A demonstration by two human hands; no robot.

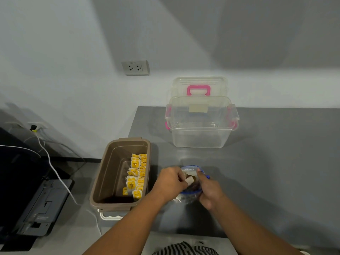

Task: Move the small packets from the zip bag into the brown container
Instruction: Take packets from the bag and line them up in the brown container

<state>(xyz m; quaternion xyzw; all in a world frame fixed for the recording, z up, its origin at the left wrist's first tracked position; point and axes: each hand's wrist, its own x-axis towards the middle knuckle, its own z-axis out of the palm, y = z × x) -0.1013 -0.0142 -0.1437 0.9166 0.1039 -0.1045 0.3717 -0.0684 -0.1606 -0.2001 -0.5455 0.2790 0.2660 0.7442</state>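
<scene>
**Grey counter, light packets, a floppy bag**

Grey counter (276, 162) ran along a white wall, with a clear box (200, 133) standing at centre frame. Just below it the zip bag (190, 169) lay with its mouth open, and 2 hands met there. The left hand (170, 182) pinched a pale packet (189, 180) at the opening, while the right hand (207, 188) gripped the bag's rim to steady it. The brown container (99, 181) sat just left of them, with yellow packets (137, 173) already stacked along its right wall.

The packets looked light, flat and papery, so they would probably be easiest to take by an edge or corner. The bag's thin film would probably sag and slide unless it was held at the rim.
</scene>
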